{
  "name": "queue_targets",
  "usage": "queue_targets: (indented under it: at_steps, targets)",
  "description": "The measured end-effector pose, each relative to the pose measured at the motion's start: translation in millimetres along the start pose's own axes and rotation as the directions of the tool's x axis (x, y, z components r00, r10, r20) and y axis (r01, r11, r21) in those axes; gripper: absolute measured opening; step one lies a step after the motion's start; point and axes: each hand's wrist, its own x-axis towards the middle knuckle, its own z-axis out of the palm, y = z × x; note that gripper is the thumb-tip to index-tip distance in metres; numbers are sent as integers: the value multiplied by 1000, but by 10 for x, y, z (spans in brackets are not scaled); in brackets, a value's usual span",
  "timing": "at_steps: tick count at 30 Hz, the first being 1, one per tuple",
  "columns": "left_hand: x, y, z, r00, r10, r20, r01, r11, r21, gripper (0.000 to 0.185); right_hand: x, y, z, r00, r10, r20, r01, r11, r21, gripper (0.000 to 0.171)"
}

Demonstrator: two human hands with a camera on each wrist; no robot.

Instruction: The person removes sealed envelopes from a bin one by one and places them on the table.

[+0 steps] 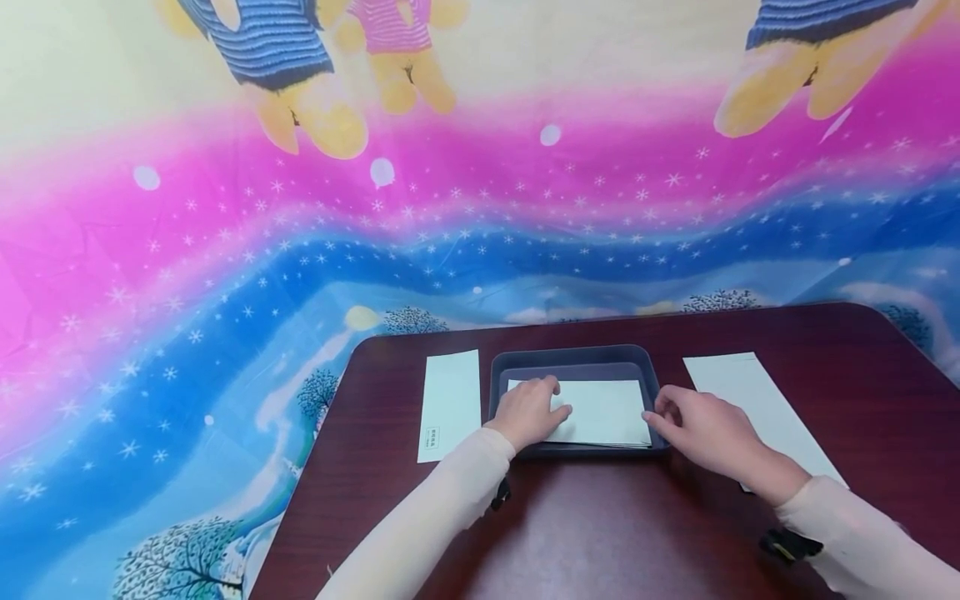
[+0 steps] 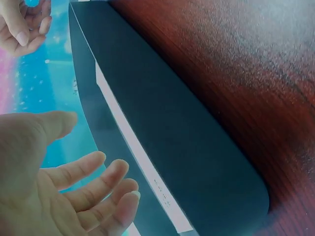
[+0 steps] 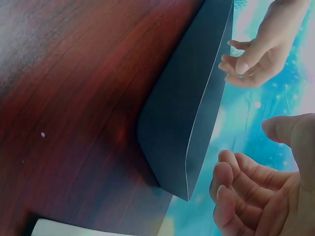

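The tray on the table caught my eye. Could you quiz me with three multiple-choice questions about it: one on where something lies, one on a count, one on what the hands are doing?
1. Where does the tray stand?
A. Between two white paper strips
B. At the table's far right corner
C. On the floor

2. How many white paper strips lie on the table outside the tray?
A. None
B. Two
C. Five

3. How are the hands?
A. Both clenched around a pen
B. Fingers relaxed, at the stack of white paper in the tray
C. Both off the table

Answers:
1 A: the left strip and the right strip flank it.
2 B: one on each side.
3 B: the left hand rests on the paper and the right hand is at the paper's right edge, grasping nothing.
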Motion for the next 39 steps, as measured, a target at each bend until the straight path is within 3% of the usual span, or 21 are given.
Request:
queue_targets:
  at_steps: [10, 20, 31, 39]
  targets:
    - [99, -44, 4, 996, -25, 83, 23, 999, 24, 51, 67, -74, 75, 1000, -13, 14, 13, 1000, 4, 19]
    - [140, -32, 2, 993, -27, 114, 18, 997, 79, 66, 129, -110, 134, 1000, -17, 22, 17, 1000, 7, 21]
    - [220, -112, 64, 987, -42, 158, 24, 994, 111, 62, 129, -106, 151, 1000, -19, 23, 19, 1000, 1, 21]
    - [274, -130, 109, 987, -30, 155, 8, 990, 143, 66, 140, -97, 161, 999, -21, 30, 21, 1000, -1, 21]
